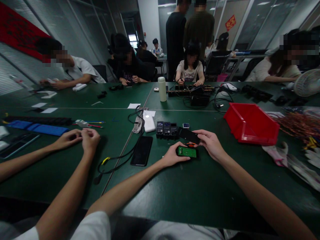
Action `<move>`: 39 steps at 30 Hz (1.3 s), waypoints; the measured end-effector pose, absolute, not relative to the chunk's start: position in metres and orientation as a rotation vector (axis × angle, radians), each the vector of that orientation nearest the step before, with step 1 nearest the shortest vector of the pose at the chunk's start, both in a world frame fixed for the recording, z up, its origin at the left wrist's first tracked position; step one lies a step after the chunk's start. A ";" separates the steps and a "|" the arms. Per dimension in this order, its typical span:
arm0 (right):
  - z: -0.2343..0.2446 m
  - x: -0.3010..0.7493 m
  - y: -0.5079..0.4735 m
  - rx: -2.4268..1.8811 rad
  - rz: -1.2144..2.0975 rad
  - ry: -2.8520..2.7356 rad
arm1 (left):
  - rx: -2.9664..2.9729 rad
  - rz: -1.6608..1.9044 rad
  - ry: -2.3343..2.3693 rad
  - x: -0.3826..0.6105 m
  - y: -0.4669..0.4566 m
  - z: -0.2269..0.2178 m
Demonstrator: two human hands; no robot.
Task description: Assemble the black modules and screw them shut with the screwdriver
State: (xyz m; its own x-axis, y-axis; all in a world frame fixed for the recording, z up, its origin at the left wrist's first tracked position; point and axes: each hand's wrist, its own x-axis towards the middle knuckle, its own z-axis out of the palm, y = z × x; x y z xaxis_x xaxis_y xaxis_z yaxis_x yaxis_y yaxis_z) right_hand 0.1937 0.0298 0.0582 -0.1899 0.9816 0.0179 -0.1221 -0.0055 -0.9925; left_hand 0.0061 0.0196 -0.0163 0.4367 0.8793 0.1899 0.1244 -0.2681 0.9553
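My left hand (pixel 173 156) is closed on a small black case with a green circuit board (pixel 188 152) showing in its open face. Just above it and apart from it, my right hand (pixel 212 144) pinches a flat black cover (pixel 189 135) between thumb and fingers. Behind my left fingers lies a screwdriver (pixel 191 144) with an orange and black handle, partly hidden. Several black modules (pixel 167 130) stand in a row beyond the cover. Near them rests a small square part (pixel 186 125) with a pale rim.
A black phone (pixel 141 151), a looped cable (pixel 117 156) and a white device (pixel 149 122) lie left. A red bin (pixel 258 128) stands right, near gloves (pixel 277 156) and copper wires (pixel 297 125). A co-worker's hands (pixel 87 136) are at the left, and a bottle (pixel 162 89) stands farther back.
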 end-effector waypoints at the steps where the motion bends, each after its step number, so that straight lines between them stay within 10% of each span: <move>1: 0.058 0.194 0.030 -1.018 1.407 -1.266 | 1.690 0.968 0.883 0.006 0.020 -0.017; 16: 0.055 0.192 0.030 -1.181 1.444 -1.601 | 1.594 1.147 1.072 0.003 0.023 -0.017; 39: 0.054 0.202 0.031 -1.066 0.470 -2.417 | 1.655 1.127 1.054 0.002 0.021 -0.007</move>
